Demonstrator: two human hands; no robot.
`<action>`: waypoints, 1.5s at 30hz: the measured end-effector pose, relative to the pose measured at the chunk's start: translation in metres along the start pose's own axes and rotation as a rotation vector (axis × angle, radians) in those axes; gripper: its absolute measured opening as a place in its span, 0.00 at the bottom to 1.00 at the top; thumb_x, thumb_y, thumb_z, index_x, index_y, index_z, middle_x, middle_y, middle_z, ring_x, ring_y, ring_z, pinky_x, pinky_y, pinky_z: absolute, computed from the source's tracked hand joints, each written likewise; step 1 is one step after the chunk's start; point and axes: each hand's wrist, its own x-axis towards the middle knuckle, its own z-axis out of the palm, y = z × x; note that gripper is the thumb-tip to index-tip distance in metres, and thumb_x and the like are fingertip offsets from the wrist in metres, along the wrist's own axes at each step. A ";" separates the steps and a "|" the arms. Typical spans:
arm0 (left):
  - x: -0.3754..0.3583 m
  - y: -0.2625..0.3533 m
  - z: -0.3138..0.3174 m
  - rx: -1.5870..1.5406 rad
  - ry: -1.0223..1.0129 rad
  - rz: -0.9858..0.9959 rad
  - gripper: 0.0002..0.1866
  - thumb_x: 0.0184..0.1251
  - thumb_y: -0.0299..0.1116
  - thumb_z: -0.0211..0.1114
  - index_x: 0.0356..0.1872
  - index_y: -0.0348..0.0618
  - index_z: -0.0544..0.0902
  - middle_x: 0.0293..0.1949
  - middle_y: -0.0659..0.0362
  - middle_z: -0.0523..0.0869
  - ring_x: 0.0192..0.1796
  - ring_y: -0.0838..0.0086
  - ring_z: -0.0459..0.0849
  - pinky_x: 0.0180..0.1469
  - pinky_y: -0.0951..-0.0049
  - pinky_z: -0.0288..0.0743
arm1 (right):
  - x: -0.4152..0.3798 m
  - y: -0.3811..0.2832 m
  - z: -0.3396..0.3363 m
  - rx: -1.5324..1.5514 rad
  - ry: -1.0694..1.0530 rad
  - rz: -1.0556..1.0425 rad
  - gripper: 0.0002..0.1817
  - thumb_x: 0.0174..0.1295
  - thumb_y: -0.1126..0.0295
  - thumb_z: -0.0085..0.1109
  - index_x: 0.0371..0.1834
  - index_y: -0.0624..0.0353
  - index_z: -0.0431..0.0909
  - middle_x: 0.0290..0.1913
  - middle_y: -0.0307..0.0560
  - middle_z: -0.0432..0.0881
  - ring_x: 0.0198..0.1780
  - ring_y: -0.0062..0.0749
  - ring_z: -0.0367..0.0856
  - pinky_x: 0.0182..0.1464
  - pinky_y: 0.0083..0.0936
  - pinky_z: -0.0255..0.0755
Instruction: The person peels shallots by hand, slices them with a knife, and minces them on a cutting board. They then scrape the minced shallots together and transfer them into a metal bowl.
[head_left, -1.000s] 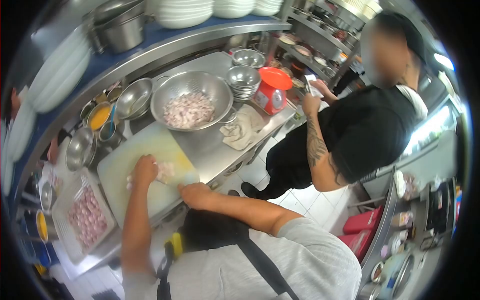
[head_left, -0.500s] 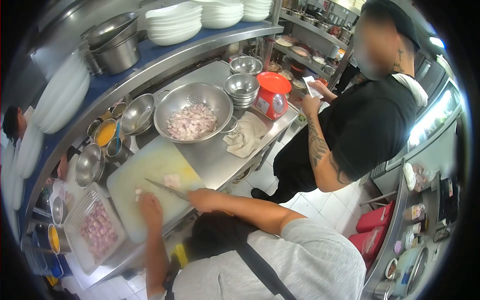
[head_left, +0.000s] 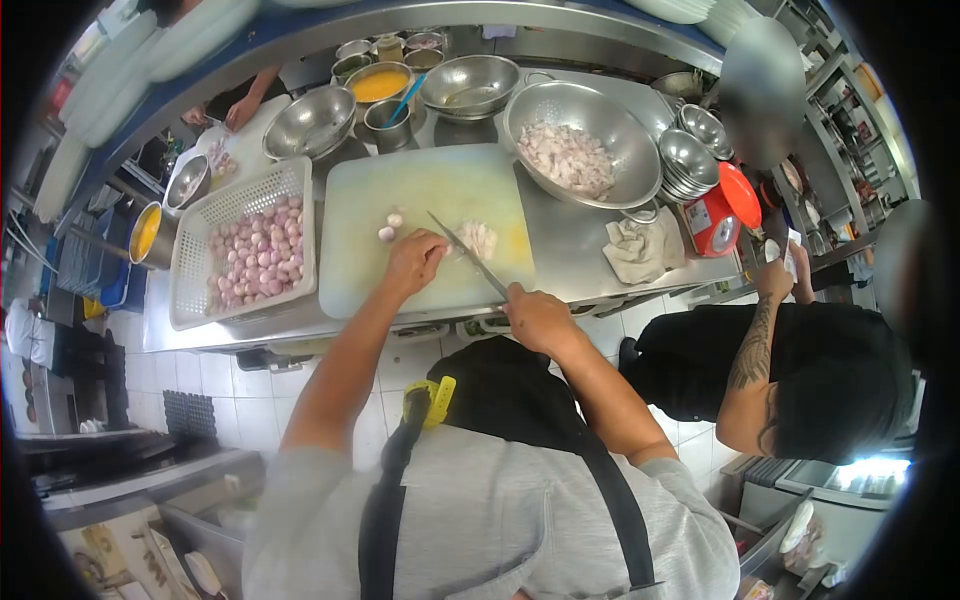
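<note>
My right hand (head_left: pixel 541 318) is closed round the handle of a knife (head_left: pixel 470 258), whose blade points up and left over the pale cutting board (head_left: pixel 350 200). Beside the blade, my left hand (head_left: pixel 415 264) rests on the board with fingers pinched on a small piece that looks like shallot (head_left: pixel 449 247). Two peeled shallots (head_left: pixel 388 233) lie just above my left hand. Chopped shallot (head_left: pixel 478 240) sits right of the blade. Left of the board, a white basket (head_left: pixel 187 262) holds whole shallots (head_left: pixel 257 255).
A colander (head_left: pixel 637 150) with chopped shallot stands behind right, near a cloth (head_left: pixel 642 245), stacked bowls (head_left: pixel 687 160) and a red scale (head_left: pixel 712 222). Metal bowls (head_left: pixel 310 122) line the back under a shelf. A co-worker (head_left: pixel 790 370) stands at right; another person's hands (head_left: pixel 240 112) show back left.
The view has swung, bringing the board and basket upright and nearer the middle. My left hand has moved from the shallots to beside the knife blade. The knife remains in my right hand.
</note>
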 end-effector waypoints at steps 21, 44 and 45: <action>0.000 0.013 0.007 -0.015 0.048 -0.160 0.03 0.63 0.24 0.67 0.37 0.43 0.86 0.36 0.53 0.85 0.36 0.54 0.85 0.39 0.58 0.79 | -0.014 -0.005 0.000 -0.003 -0.025 0.008 0.11 0.69 0.73 0.52 0.50 0.68 0.73 0.37 0.68 0.88 0.46 0.64 0.89 0.52 0.56 0.79; -0.003 0.009 0.004 -0.034 0.070 -0.116 0.04 0.63 0.22 0.67 0.37 0.42 0.85 0.36 0.52 0.84 0.37 0.53 0.85 0.39 0.58 0.78 | -0.014 -0.008 -0.008 -0.012 -0.051 -0.014 0.12 0.74 0.68 0.53 0.50 0.66 0.73 0.38 0.66 0.88 0.45 0.66 0.87 0.52 0.57 0.78; -0.003 0.010 0.005 -0.021 0.073 -0.103 0.04 0.63 0.21 0.66 0.37 0.42 0.85 0.36 0.52 0.84 0.37 0.53 0.85 0.40 0.58 0.78 | -0.017 -0.006 -0.009 0.001 -0.056 -0.015 0.11 0.74 0.68 0.53 0.49 0.66 0.73 0.38 0.66 0.88 0.45 0.66 0.87 0.52 0.58 0.78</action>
